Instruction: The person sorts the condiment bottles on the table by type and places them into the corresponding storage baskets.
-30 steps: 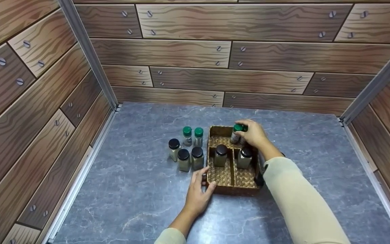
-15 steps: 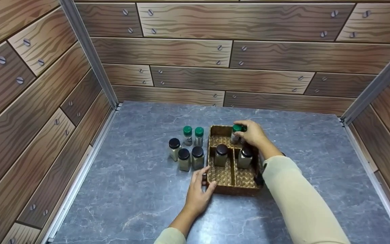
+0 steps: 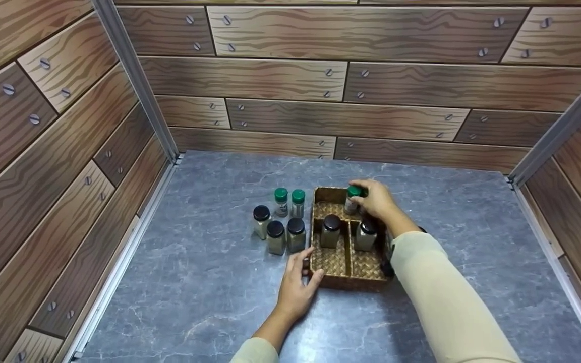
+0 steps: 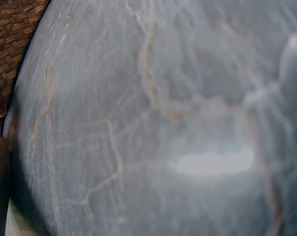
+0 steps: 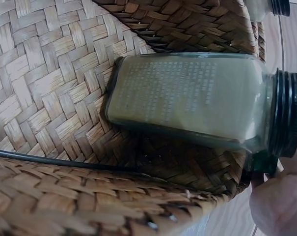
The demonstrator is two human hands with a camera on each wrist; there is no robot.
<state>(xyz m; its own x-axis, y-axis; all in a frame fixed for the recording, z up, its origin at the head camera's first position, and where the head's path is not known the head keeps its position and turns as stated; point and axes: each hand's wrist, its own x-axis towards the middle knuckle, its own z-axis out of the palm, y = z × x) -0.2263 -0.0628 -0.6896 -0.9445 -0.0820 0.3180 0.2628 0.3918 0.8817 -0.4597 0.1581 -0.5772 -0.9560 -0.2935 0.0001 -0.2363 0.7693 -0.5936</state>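
A woven basket (image 3: 353, 283) with three compartments stands on the table. My right hand (image 3: 379, 199) reaches into its far compartment and pinches a green-capped spice jar (image 3: 352, 201) between thumb and fingers; the jar is upright, partly hidden by the hand. My left hand (image 3: 294, 292) holds the basket's near left corner, thumb at the front wall, fingers along the left side. In each near compartment stands one black-lidded spice jar, the left (image 3: 330, 234) and the right (image 3: 365, 237). The right wrist view shows the right one as a square glass jar (image 5: 182, 98) with pale contents.
Left of the basket stand two green-capped jars (image 3: 281, 201) and three black-lidded jars (image 3: 276, 239), close together. Wood-patterned panels (image 3: 280, 80) wall the grey marbled table (image 3: 210, 302) at the back and both sides.
The view shifts very slightly. Both hands, the basket and the jars keep nearly the same places, with my right hand still holding the green-capped spice jar.
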